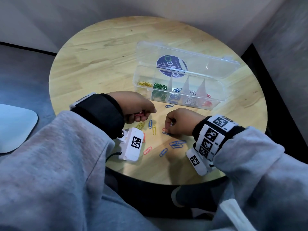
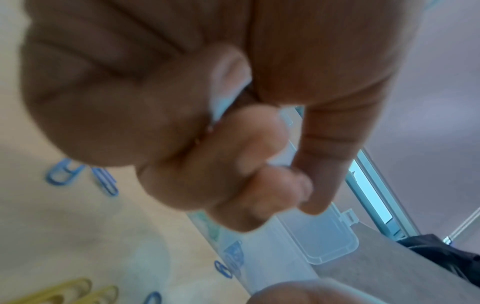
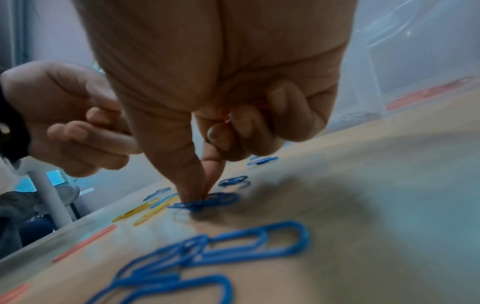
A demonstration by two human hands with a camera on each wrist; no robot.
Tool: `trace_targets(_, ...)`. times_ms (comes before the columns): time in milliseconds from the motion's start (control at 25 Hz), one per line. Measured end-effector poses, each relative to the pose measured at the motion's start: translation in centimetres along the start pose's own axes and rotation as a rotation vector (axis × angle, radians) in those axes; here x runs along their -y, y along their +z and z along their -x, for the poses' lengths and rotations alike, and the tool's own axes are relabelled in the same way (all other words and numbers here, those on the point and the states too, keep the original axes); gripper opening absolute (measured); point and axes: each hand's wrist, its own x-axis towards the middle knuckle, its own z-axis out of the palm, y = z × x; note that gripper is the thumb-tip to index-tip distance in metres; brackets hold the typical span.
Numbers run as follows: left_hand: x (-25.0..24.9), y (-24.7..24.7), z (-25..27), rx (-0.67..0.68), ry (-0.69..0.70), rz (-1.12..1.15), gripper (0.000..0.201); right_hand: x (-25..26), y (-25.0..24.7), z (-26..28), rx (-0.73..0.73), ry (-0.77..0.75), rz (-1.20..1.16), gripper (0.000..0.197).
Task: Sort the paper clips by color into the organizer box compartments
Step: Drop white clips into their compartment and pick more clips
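Note:
A clear organizer box (image 1: 218, 97) lies open on the round wooden table (image 1: 100, 60), with yellow, green, blue, white and red clips in separate compartments. My left hand (image 1: 145, 114) hovers in front of the box and grips a bunch of red clips (image 1: 139, 113) in its curled fingers. My right hand (image 1: 168, 129) is down at the table. Its thumb and forefinger (image 3: 192, 185) press together on a blue clip (image 3: 207, 202), beside a red clip (image 1: 164, 130). A bit of red (image 3: 225, 118) shows inside its curled fingers.
Loose clips lie between my hands and the near table edge (image 1: 166, 182): a blue cluster (image 1: 177, 143), a single blue (image 1: 163, 152), red (image 1: 147, 150), yellow (image 1: 154, 130) and another blue (image 1: 169, 106) by the box. A pale rounded object (image 1: 15, 127) sits at left.

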Motion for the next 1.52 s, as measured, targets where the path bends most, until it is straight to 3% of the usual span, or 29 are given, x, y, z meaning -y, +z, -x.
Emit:
trace_targets(160,0.1,-0.3,-0.1,-0.047,0.112,0.131,0.042,-0.3,-0.3,0.2,0.02,0.045,-0.11,0.012)
trace_targets(320,0.5,-0.4,-0.4,-0.099,0.132,0.119,0.039,-0.8,-1.0,0.7,0.076,0.081,-0.528,0.02)
trace_targets(480,0.8,0.2,-0.8,-0.096,0.113,-0.191,0.02,-1.1,-0.7,1.2,0.15,0.067,-0.86,0.025)
trace_targets(720,1.3,0.8,-0.9,-0.101,0.076,-0.639,0.021,-1.0,-0.7,1.3,0.193,0.129,-1.092,0.034)
trace_targets(800,1.4,1.2,-1.1,-0.059,0.096,-0.711,0.028,-0.6,-0.7,1.2,0.217,0.107,-1.034,0.03)
trace_targets(1000,1.5,2.3,-1.5,0.037,0.115,-0.811,0.016,0.4,-0.1,1.4,0.196,-0.093,-0.435,0.021)
trace_targets(1240,1.7,1.9,-1.8,0.029,0.113,-0.893,0.011,1.3,0.3,1.7,0.21,-0.123,-0.213,0.014)
trace_targets(1520,1.8,0.9,-1.9,-0.046,0.135,-0.845,0.012,3.4,1.4,1.5,0.309,-0.36,0.137,0.025)
